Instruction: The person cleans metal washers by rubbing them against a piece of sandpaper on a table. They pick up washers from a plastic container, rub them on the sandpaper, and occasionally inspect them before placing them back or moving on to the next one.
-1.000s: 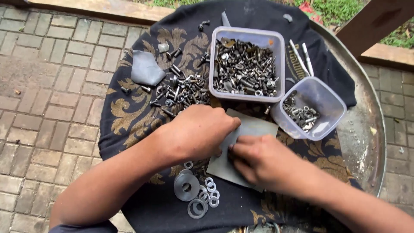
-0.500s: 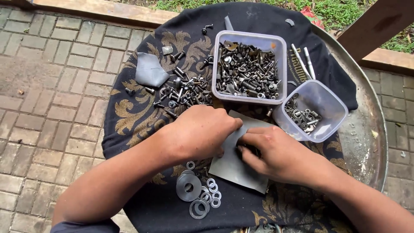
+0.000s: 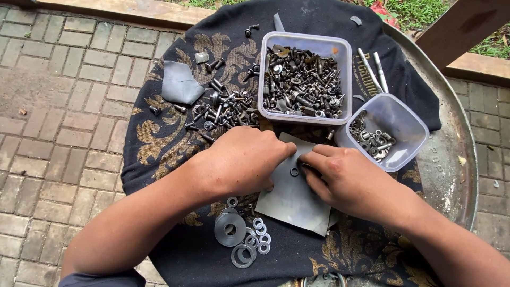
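Note:
My left hand (image 3: pixel 244 162) and my right hand (image 3: pixel 350 180) meet over a flat grey sheet (image 3: pixel 292 207) lying on a black cloth with gold patterns (image 3: pixel 170 143). Both hands have their fingers curled onto the sheet's upper edge, fingertips almost touching. A small dark washer (image 3: pixel 294 171) lies on the sheet right between the fingertips, next to my right index finger. Whether a finger grips the washer, I cannot tell. Below my left hand lies a cluster of washers (image 3: pixel 247 239), one large and several small.
A square plastic tub (image 3: pixel 348 79) full of screws and bolts stands behind my hands; a smaller tub (image 3: pixel 419 125) with some nuts sits to its right. Loose bolts (image 3: pixel 223 109), a grey scrap (image 3: pixel 180 85), two metal rods (image 3: pixel 372 69). Round metal tray (image 3: pixel 451 165), brick paving (image 3: pixel 58 106).
Both hands have shifted on the grey sheet and their fingertips have come together at its upper edge. The small washer now shows between them.

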